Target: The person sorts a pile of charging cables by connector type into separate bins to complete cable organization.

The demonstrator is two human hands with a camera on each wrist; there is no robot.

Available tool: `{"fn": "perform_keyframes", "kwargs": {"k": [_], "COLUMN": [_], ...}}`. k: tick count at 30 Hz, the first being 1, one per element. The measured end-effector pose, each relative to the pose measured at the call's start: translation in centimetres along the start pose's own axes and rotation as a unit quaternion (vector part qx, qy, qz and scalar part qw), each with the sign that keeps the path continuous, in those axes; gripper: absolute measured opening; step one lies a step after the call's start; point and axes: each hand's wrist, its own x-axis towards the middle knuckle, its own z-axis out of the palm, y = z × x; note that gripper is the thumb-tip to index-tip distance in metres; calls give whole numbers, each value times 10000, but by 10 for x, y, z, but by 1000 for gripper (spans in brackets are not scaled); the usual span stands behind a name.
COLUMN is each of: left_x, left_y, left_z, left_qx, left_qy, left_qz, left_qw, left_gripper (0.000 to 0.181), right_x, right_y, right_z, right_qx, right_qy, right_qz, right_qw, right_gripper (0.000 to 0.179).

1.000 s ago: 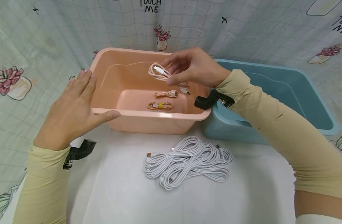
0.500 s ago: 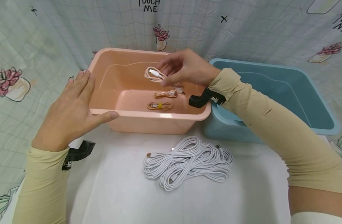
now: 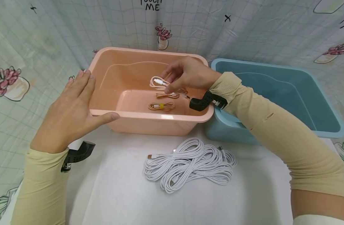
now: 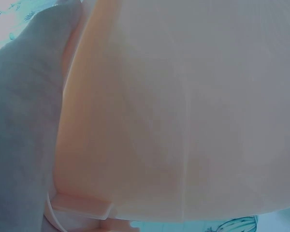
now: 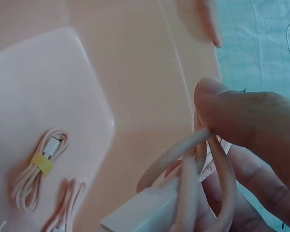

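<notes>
My right hand (image 3: 189,75) pinches a coiled peach charging cable (image 3: 158,82) with a white plug, inside the peach tub (image 3: 149,117). The right wrist view shows thumb and fingers around the loops, the white plug (image 5: 140,210) hanging below them. On the tub floor lie two more peach cables: one bundle (image 3: 161,106) with a yellow tie, and another (image 3: 164,95) just under the held coil. My left hand (image 3: 70,109) rests flat on the tub's left rim, thumb along the front edge. In the left wrist view that hand (image 4: 24,116) lies beside the tub wall (image 4: 125,121).
A blue tub (image 3: 276,90) stands to the right, against the peach one, under my right forearm. Several white cables (image 3: 189,164) lie coiled in a heap on the white tabletop (image 3: 149,206) in front. A patterned cloth (image 3: 189,28) hangs behind the tubs.
My right hand has moved left, then lowered the coiled cable deeper into the peach tub, so it now overlaps the cable below. The left hand has stayed on the rim.
</notes>
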Motion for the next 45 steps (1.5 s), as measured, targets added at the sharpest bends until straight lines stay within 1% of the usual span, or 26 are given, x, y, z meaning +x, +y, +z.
{"fn": "perform_keyframes", "kwargs": {"k": [7,20,25,29,33,38,45], "left_x": [1,1,0,0,-1,-1,0], "left_y": [0,-1,-1,-1,0,1,0], "left_z": [1,1,0,0,0,-1,-1], "left_qx": [11,14,-15,-41,-43,-31,-44], "left_qy": [22,33,53,30,24,31,-11], "left_qz": [35,33,12,-13,-21,-16,-14], "left_qw": [10000,10000,10000,10000,10000,10000,10000], "left_gripper": [115,115,115,115,115,114,115], "right_x": [-1,1,1,2,1,1,2], "right_y": [1,1,2,4,5,4,2], "right_z": [1,1,1,0,-1,0,0], "right_qx": [91,-27,-17,-71,-179,-107,-169], "right_qy": [-91,-72,67,254,330,373,481], "right_qz": [-21,-70,14,86,130,116,66], "right_qw": [9999,9999,10000,9996,9992,9992,9987], "right_gripper": [39,39,40,48,55,54,50]}}
